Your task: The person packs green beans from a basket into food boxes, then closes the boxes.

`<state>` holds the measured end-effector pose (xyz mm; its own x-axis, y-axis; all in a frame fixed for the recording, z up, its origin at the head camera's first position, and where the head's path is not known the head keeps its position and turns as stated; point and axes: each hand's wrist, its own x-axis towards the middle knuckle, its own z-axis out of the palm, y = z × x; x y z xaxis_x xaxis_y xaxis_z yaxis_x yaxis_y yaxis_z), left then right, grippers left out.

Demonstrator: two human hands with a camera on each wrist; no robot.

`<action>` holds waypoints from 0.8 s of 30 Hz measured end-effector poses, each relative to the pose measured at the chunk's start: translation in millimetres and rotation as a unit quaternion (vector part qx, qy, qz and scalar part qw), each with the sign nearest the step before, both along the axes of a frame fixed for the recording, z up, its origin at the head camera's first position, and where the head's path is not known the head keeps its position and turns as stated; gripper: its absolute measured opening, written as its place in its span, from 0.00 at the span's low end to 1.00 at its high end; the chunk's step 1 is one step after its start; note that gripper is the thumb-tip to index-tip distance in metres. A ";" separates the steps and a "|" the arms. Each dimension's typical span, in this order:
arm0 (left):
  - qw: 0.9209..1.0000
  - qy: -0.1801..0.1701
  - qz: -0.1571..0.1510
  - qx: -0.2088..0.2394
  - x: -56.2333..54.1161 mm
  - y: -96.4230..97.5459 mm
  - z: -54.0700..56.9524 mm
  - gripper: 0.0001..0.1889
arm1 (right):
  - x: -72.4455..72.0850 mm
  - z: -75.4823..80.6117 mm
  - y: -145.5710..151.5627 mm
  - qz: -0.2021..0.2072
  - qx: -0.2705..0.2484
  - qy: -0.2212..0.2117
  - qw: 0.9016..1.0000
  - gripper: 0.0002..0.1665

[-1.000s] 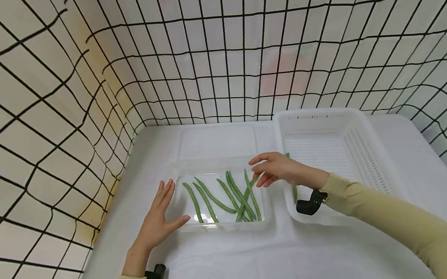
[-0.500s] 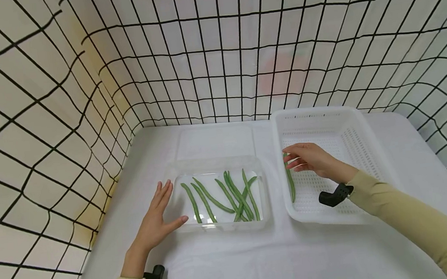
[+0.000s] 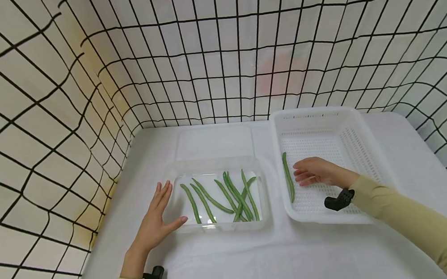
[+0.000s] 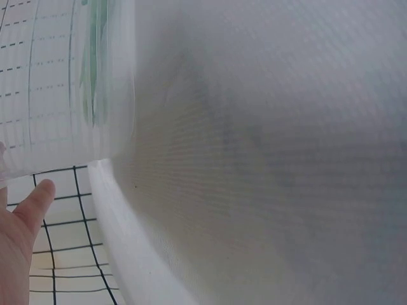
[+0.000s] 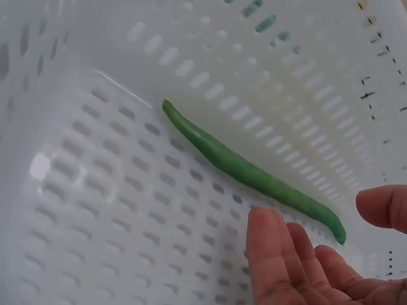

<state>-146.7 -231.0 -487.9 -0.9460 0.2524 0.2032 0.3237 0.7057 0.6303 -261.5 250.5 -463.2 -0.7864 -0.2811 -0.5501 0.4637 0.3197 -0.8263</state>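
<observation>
In the head view my left hand (image 3: 154,220) rests at the left side of a clear plastic container (image 3: 224,227), fingers straight and thumb spread. Several green beans (image 3: 191,202) lie inside the container, some crossing at its right end. Over the white perforated basket (image 3: 369,143) on the right, my right hand (image 3: 318,171) has its fingers loosely bent with nothing in them. A single green bean (image 5: 245,171) lies along the basket's left wall, just beyond the right fingertips. The left wrist view catches only part of the left hand (image 4: 19,238).
A flat clear lid (image 3: 213,142) lies behind the container on the white tablecloth (image 3: 235,264). Black wire mesh (image 3: 224,63) stands along the back and both sides. Between the container and the basket runs a narrow strip of cloth.
My right hand has moved right from the container's right edge into the basket, then drawn away from the bean at its left wall. The left hand has stayed in place.
</observation>
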 end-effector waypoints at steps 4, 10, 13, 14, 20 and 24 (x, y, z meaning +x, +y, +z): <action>1.000 0.001 0.000 -0.001 0.1 0.2 0.2 0.52 | 0.8 -4.6 -8.2 0.007 -0.011 -0.009 1.000 0.28; 1.000 0.002 0.000 -0.001 0.0 0.1 -0.7 0.52 | 1.0 -6.5 -17.7 0.013 0.000 -0.008 1.000 0.28; 1.000 0.002 0.000 0.000 0.1 0.1 -1.0 0.52 | 0.9 -8.4 -19.8 0.021 0.013 0.003 1.000 0.31; 1.000 0.003 0.000 0.000 0.0 0.0 -0.9 0.52 | 0.8 -9.4 -20.3 0.022 0.019 0.007 1.000 0.31; 1.000 0.004 0.002 0.001 0.3 0.0 -1.1 0.52 | 2.4 -13.8 -23.3 0.023 0.052 0.027 0.998 0.19; 1.000 0.002 0.003 0.000 0.4 0.0 -1.6 0.52 | 3.5 -13.0 -25.5 0.012 0.056 0.017 0.998 0.12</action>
